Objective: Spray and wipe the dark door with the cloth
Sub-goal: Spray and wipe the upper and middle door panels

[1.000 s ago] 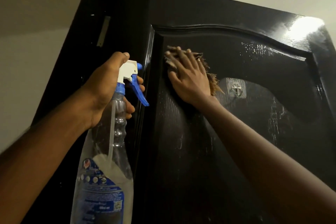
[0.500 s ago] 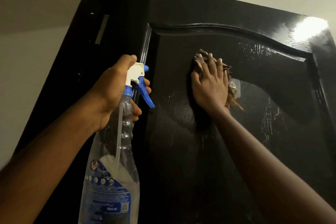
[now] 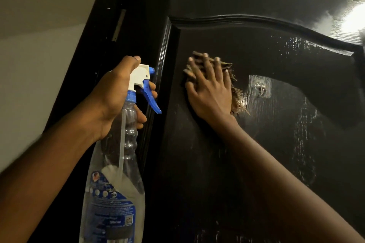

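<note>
As the right hand (image 3: 209, 92) presses the cloth (image 3: 237, 101), 1 hook (image 3: 261, 89) sits nearby.

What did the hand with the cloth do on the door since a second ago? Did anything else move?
The right hand slid the cloth rightward across the door, covering the little hook, then swept back left, so the hook shows again. It presses the cloth flat throughout. The left hand kept gripping the spray bottle.
</note>
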